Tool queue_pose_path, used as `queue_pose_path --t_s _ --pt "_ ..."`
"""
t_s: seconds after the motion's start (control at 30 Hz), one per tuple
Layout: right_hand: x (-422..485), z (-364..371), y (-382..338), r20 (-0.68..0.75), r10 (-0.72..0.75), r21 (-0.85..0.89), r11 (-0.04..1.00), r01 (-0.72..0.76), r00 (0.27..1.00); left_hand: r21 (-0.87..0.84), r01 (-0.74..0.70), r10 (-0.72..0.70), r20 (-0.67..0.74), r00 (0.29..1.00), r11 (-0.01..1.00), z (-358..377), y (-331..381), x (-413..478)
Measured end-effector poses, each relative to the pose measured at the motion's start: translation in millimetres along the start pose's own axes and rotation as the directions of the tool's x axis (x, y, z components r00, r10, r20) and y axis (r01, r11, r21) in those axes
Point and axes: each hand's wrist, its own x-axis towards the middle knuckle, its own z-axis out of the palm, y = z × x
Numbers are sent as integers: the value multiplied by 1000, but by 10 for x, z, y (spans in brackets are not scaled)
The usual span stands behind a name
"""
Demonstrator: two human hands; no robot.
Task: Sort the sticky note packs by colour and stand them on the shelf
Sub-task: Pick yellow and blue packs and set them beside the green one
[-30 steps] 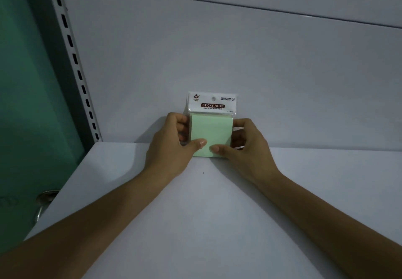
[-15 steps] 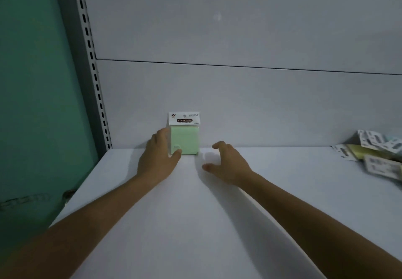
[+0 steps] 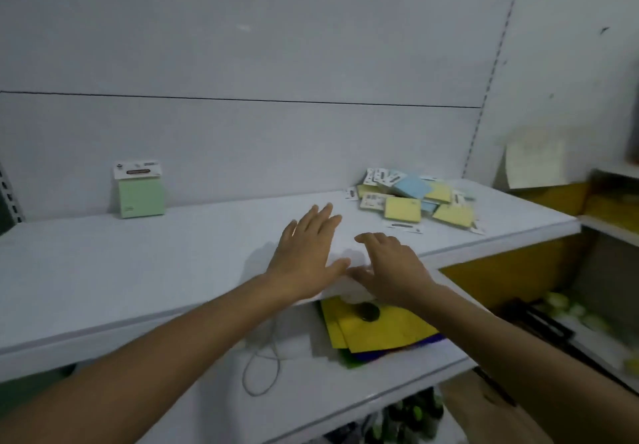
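Observation:
A green sticky note pack (image 3: 139, 192) stands upright against the back wall at the far left of the white shelf (image 3: 145, 263). A loose pile of yellow and blue sticky note packs (image 3: 416, 201) lies at the right end of the shelf. My left hand (image 3: 306, 255) hovers over the shelf's middle with fingers stretched out flat, holding nothing. Beside it, near the shelf's front edge, my right hand (image 3: 390, 267) is spread and relaxed, also holding nothing. Both hands sit between the green pack and the pile, short of the pile.
A lower shelf (image 3: 311, 391) carries yellow folders (image 3: 377, 329), a dark round object and a looped cable (image 3: 262, 367). A slotted upright (image 3: 484, 97) runs up the wall at the right. More shelving with a hanging paper (image 3: 532, 160) stands at the far right.
Both hands have let go of the green pack, which now stands alone at the left. The hands and the view have swung right, bringing the pile into sight.

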Motion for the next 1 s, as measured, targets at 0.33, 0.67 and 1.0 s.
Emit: queue_pose_path --t_s 0.33,0.67,1.0 --pt "-1058 -534 1310 48 89 -150 985 -81 995 286 -361 324 168 931 888 475 1450 140" --pt "-962 -504 2142 20 79 -189 979 -74 997 170 -271 250 136 959 947 1137 1801 925" --pt "-257 -447 3049 -57 85 -188 978 -95 995 -12 -20 22 241 970 1000 1851 1987 2437"
